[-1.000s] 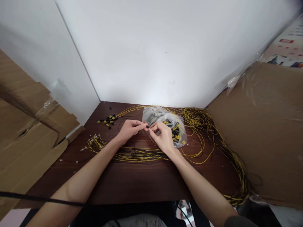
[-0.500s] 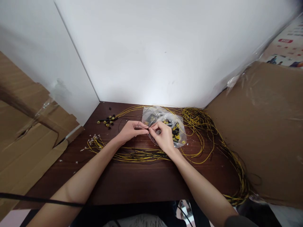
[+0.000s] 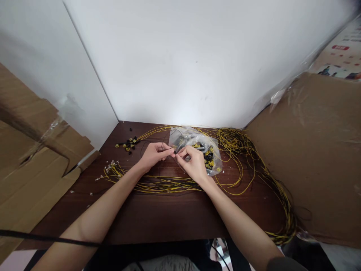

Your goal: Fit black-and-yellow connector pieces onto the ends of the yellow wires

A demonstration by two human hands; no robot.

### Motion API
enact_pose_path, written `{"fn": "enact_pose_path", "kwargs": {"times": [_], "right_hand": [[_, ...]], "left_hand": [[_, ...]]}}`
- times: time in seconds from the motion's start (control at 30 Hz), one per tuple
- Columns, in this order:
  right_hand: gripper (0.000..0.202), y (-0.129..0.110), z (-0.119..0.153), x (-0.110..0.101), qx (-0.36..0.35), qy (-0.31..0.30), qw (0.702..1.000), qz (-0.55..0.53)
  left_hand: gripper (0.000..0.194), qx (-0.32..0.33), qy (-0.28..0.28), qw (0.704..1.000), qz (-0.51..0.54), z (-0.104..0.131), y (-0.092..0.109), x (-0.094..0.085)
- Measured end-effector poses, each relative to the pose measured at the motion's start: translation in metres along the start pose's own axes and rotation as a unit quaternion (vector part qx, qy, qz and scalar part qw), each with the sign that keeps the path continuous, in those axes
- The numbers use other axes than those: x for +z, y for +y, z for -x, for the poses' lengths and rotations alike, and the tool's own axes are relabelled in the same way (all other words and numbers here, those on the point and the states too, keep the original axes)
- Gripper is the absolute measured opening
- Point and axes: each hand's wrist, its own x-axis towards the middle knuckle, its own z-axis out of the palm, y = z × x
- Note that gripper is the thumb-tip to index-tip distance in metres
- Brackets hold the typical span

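Note:
Fingertips almost meeting, my left hand (image 3: 154, 156) and my right hand (image 3: 193, 161) work over the middle of the table. My left hand is closed in a pinch on a thin black wire (image 3: 160, 171), part of which hangs below it. Between the two hands sits a small black piece (image 3: 175, 152), pinched by my right hand's thumb and finger; its exact kind is too small to tell. Just behind my right hand lies a clear plastic bag (image 3: 184, 132) with black and yellow connector parts (image 3: 209, 160) in it.
Yellow and black wires (image 3: 169, 185) run in a bundle across the brown table (image 3: 158, 222). A tangled coil of wires (image 3: 229, 139) lies at the back right. Wires with black and yellow ends (image 3: 129, 143) are at the back left. Cardboard (image 3: 310, 150) stands on the right, more cardboard (image 3: 34, 162) left.
My left fingers have drawn back slightly and curled more. The small black piece now shows between the fingertips. My right hand has shifted slightly left.

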Motion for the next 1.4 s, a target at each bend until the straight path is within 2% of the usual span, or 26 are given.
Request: {"fn": "enact_pose_path", "kwargs": {"times": [0.3, 0.63, 0.97, 1.13, 1.4], "right_hand": [[0.018, 0.0006, -0.0011, -0.0003, 0.007, 0.003, 1.0, 0.005], [0.016, 0.0018, -0.0013, 0.0007, 0.022, 0.023, 0.999, 0.02], [0.016, 0.0023, -0.0011, -0.0005, 0.021, 0.002, 1.0, 0.021], [0.012, 0.0032, -0.0023, -0.0029, 0.045, -0.004, 0.999, 0.02], [0.012, -0.0021, -0.0025, -0.0033, 0.042, -0.006, 0.999, 0.009]], "left_hand": [[0.025, -0.017, 0.0, 1.0, -0.014, 0.0008, 0.0005, -0.001], [0.023, -0.004, 0.001, 1.0, -0.004, -0.0004, -0.0023, 0.0008], [0.025, -0.011, 0.0, 1.0, -0.011, -0.0007, -0.0033, 0.0009], [0.024, 0.003, -0.004, 1.0, 0.008, -0.0012, -0.0044, -0.0004], [0.022, -0.007, 0.024, 1.0, 0.015, -0.0011, -0.0027, 0.001]]}}
